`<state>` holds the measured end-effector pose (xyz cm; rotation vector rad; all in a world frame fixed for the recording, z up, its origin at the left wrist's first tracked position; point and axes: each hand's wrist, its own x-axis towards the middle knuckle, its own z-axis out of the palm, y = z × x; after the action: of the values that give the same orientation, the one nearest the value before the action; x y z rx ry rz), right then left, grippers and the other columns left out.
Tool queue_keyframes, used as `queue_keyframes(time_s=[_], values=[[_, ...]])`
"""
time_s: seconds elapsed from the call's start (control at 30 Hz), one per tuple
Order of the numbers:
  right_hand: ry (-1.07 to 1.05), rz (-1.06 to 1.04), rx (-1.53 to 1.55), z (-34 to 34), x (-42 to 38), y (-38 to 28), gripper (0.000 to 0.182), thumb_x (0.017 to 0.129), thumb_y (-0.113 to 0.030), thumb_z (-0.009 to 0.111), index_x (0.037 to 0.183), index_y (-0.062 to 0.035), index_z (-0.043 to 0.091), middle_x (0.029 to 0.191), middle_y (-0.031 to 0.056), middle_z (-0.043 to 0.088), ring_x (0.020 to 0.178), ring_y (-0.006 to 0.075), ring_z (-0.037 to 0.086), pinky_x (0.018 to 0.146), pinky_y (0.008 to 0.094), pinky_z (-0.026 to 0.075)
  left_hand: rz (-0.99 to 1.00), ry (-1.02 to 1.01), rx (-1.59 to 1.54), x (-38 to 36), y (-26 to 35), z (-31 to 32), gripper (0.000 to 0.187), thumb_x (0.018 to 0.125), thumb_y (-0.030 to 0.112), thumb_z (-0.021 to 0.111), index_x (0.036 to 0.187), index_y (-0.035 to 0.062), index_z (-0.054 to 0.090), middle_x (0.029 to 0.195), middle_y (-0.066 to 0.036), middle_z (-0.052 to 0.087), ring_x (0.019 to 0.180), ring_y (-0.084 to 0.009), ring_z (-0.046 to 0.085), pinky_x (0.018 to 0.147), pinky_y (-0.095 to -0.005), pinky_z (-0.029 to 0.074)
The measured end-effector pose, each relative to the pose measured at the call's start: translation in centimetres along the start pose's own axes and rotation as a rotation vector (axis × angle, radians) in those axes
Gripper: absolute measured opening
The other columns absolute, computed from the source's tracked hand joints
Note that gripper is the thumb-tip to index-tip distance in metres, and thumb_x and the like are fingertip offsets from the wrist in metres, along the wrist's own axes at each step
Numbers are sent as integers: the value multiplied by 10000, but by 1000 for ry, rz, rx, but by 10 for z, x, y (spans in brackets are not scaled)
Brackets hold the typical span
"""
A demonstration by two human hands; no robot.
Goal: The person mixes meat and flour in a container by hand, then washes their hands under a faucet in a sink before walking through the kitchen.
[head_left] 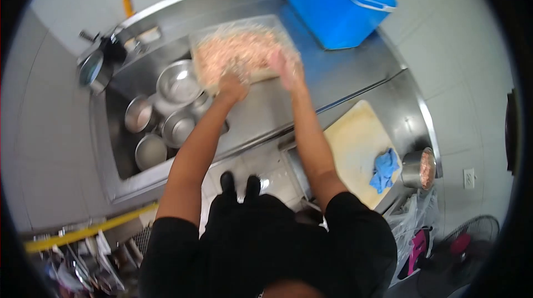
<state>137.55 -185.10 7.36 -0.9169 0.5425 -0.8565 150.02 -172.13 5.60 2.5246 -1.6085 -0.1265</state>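
Note:
A wide, pale rectangular tub full of pinkish shredded or minced food, perhaps raw meat, rests at the edge between sink and steel counter. My left hand reaches over the tub's near side, its fingers coated with bits and partly sunk in the food, so their closure is hidden. At the tub's near right corner is my right hand, fingers stretched out and pink with residue, somewhat blurred. I make out nothing held in it.
Several steel bowls fill the sink at left. A blue cooler stands on the counter behind right. On the right, a cutting board bears a blue cloth, beside a steel pot of similar pink food.

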Motion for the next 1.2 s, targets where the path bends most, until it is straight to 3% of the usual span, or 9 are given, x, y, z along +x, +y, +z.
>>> queue_keyframes(time_s=[0.27,0.4,0.43,0.53,0.7,0.9,0.97,1.13,1.2], values=[[149,-665,-1470,16,44,57,198,751,-198,561,818,-14,595,752,156,596,760,282,591,676,360,472,82,128,65,-53,-4,-2,609,869,391,328,1345,30,213,1412,-186,133,1297,-357,131,1069,-415,122],[327,-273,-1419,16,61,84,325,754,-216,514,973,15,576,983,193,571,913,324,553,804,400,439,15,-231,-266,-55,-2,-41,561,870,415,365,1310,68,328,1417,-159,143,1304,-310,151,1064,-416,138],[302,-283,-1458,12,66,89,344,763,-204,492,1010,30,549,1013,199,556,951,325,535,838,401,421,317,172,-244,-42,-28,-5,499,881,469,298,1162,127,528,1161,-247,483,1092,-369,447,977,-398,303],[333,-419,-1400,17,53,76,351,670,-165,602,988,-18,577,1002,191,556,908,316,562,785,395,456,176,26,-750,-6,-17,-62,474,880,442,354,1117,86,557,1123,-201,532,1104,-302,465,981,-360,306],[174,-248,-1526,30,38,49,311,633,-141,646,930,-52,616,1131,161,494,975,298,540,820,370,446,-126,338,-2418,57,-22,-33,568,886,371,370,1302,-3,273,1314,-124,346,1245,-217,288,1013,-377,260],[208,-306,-1463,29,40,56,327,778,-184,501,1055,-17,553,1097,193,519,1049,333,491,882,397,403,-485,215,-2858,9,0,-24,642,860,447,345,1312,6,231,1321,-180,310,1216,-291,305,1019,-465,221],[331,-291,-1404,12,70,92,341,785,-213,488,1047,-7,557,1065,195,534,1034,339,497,887,408,395,235,208,-2806,1,-10,10,606,857,461,340,1269,17,325,1256,-180,398,1174,-313,354,1016,-508,210],[95,-318,-1716,8,71,87,206,727,-188,540,808,-19,626,973,169,578,921,292,558,777,397,460,423,-6,-2919,-29,-45,45,490,916,372,299,1124,-63,389,1193,-211,433,1141,-318,397,962,-445,327],[162,-474,-1616,25,46,60,255,720,-232,566,873,-39,630,1047,151,559,992,307,524,840,390,432,5,102,-2788,-57,-34,3,474,919,371,296,1096,-55,404,1167,-202,451,1109,-309,429,939,-430,354]])
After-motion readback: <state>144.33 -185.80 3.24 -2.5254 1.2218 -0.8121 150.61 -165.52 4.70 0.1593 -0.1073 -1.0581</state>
